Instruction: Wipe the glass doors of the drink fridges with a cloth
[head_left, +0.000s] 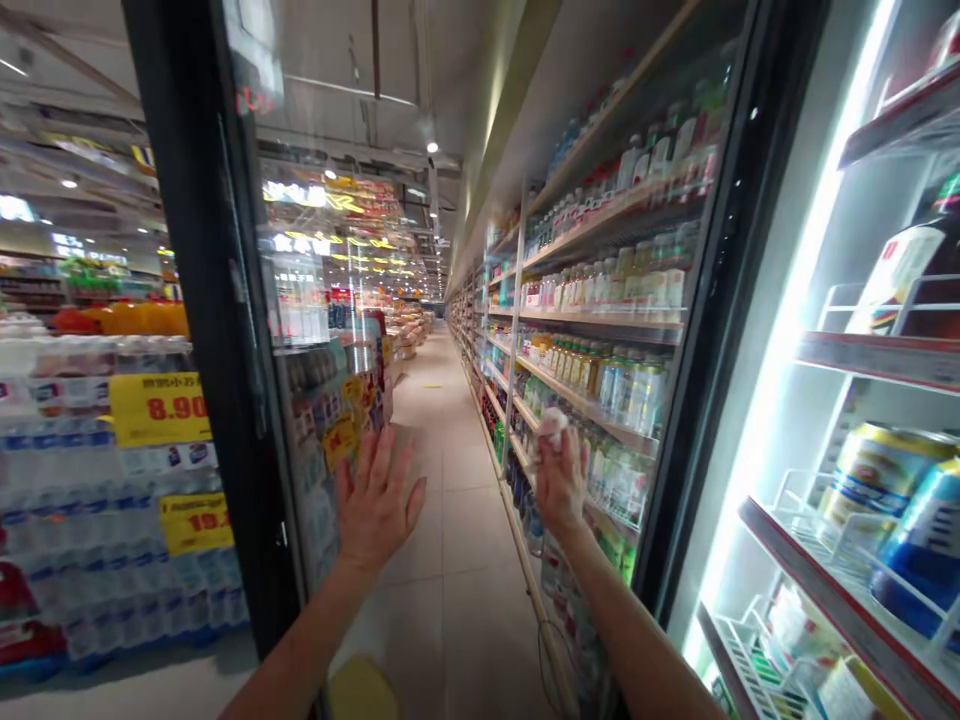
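A glass fridge door point(465, 250) with a black frame stands swung out in front of me; the shop aisle shows through it. My left hand point(379, 500) lies flat against the pane, fingers spread and open. My right hand point(561, 480) is closed around a crumpled white cloth point(553, 424), held up against the same pane further right. Whether the cloth touches the glass is not clear.
To the right, the lit fridge interior point(787, 330) holds wire shelves with large cans point(877, 475) and a dark bottle point(907, 265). Stacked bottled-water packs with yellow price tags point(159, 408) stand at left. Beyond the glass, drink shelves point(600, 300) line a long tiled aisle.
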